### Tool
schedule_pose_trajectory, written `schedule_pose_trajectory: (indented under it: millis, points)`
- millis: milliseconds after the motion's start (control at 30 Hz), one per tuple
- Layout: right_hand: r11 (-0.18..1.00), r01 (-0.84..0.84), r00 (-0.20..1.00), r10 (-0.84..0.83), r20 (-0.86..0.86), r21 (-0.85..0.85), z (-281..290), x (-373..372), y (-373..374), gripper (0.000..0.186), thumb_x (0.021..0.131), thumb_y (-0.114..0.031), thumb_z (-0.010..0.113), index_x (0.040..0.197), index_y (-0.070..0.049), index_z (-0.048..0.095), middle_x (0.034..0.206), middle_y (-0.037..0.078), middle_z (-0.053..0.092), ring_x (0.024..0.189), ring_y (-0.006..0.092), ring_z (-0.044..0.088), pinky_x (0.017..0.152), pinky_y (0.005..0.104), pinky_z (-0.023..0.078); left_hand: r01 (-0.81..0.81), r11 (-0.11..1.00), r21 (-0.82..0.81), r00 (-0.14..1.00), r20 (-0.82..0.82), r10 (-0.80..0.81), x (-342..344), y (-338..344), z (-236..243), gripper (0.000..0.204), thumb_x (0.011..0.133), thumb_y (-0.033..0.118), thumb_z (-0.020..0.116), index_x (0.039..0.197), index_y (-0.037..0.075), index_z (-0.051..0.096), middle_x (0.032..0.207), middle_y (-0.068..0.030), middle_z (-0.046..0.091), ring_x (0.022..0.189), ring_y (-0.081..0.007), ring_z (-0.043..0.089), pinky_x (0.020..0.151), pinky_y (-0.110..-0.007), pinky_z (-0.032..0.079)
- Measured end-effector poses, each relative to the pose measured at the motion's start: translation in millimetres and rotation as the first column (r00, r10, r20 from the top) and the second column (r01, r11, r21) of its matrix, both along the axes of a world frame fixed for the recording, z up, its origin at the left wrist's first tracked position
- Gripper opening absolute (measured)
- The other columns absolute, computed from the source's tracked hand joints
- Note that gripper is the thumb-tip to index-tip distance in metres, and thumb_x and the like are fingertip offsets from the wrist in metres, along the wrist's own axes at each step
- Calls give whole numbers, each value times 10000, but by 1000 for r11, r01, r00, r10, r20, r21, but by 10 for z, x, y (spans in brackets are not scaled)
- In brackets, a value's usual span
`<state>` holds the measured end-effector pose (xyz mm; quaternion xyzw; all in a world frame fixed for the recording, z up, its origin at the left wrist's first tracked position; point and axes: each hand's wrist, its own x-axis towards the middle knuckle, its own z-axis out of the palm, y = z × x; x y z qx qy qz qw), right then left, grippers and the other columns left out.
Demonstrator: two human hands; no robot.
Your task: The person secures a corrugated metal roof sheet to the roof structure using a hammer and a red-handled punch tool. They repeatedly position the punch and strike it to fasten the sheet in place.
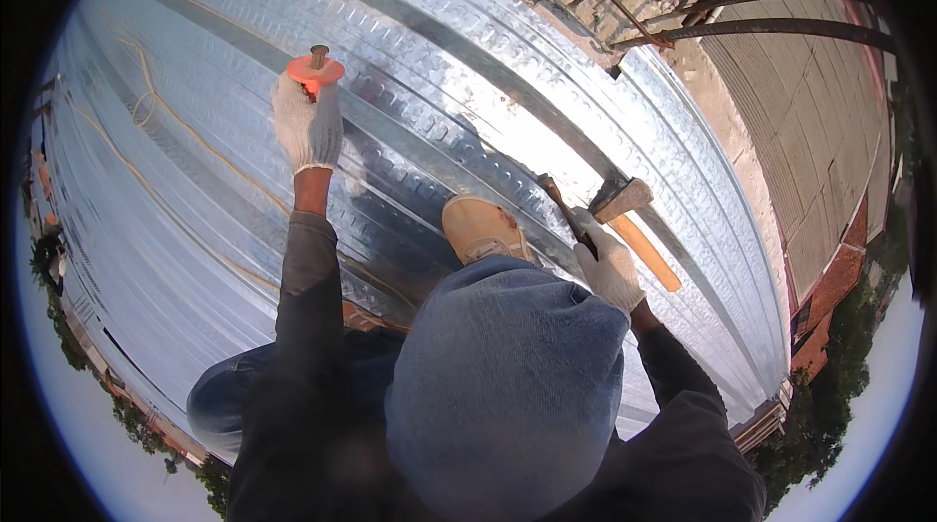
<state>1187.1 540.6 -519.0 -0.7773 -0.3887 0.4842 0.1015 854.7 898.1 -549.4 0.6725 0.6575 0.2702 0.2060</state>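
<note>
Decking of ribbed silvery metal has its left edge far from the person, and on this side it gives wide room for moving. The left hand, in a pale knitted glove, is well inside this edge. Its fingers are closed around an orange-guarded tool, whose metal head stands out above the round guard; the fingertips I cannot see. Between the two hands, a tan boot and a bent knee take the middle space, and ahead of the boot the room opens again. Next comes a dark tool, and the gloved right hand has its fingers curled around it. A wooden-handled tool lies just beside this hand, so here the room is narrower; whether they touch, I cannot tell. Farther right, the decking ends along a pale ledge.

About the surface: at left, a yellow cord lies in loose curves across the ribs. In the middle, the metal reflects the sun strongly, with shadow near the boot. At upper right, rusty bars extend beside broken concrete; beyond stand green trees.
</note>
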Motion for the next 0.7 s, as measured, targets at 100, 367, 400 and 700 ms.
schedule_pose_trajectory:
  millis: [100, 367, 400, 700]
  points:
    - [983, 53, 989, -76, 124, 177, -82, -63, -312, 402, 1056, -196, 682, 1424, -35, 680, 1173, 215, 770, 1163, 386, 748, 970, 474, 598, 497, 867, 39, 868, -46, -495, 584, -199, 340, 304, 957, 199, 793, 1229, 77, 738, 1083, -161, 722, 1007, -363, 719, 862, -475, 557]
    - [964, 52, 670, -226, 707, 260, -130, 468, -869, 659, 1027, -362, 818, 1568, -53, 604, 1425, 228, 680, 1352, 412, 646, 1147, 572, 486, 994, 102, -44, 88, -253, -963, 2262, -1579, 192, 166, 1014, 260, 687, 1154, 186, 735, 1012, -38, 706, 1020, -233, 733, 913, -446, 532]
    - [982, 134, 744, -189, 641, 133, -170, 517, -873, 657, 1012, -329, 826, 1566, -53, 605, 1425, 225, 683, 1341, 416, 651, 1135, 567, 494, 996, 87, -19, 78, -268, -960, 2302, -1637, 99, 146, 1021, 257, 676, 1133, 186, 736, 1000, -32, 700, 1018, -231, 731, 916, -442, 528]
    - [998, 21, 828, -47, 559, 52, -621, 833, -1096, 605, 880, -164, 846, 1463, -124, 687, 1278, 215, 740, 1209, 439, 709, 1019, 536, 567, 977, 158, -142, 113, -283, -952, 2365, -1504, -380, 100, 977, 221, 719, 1068, 182, 730, 1035, -45, 736, 1032, -254, 743, 912, -451, 524]
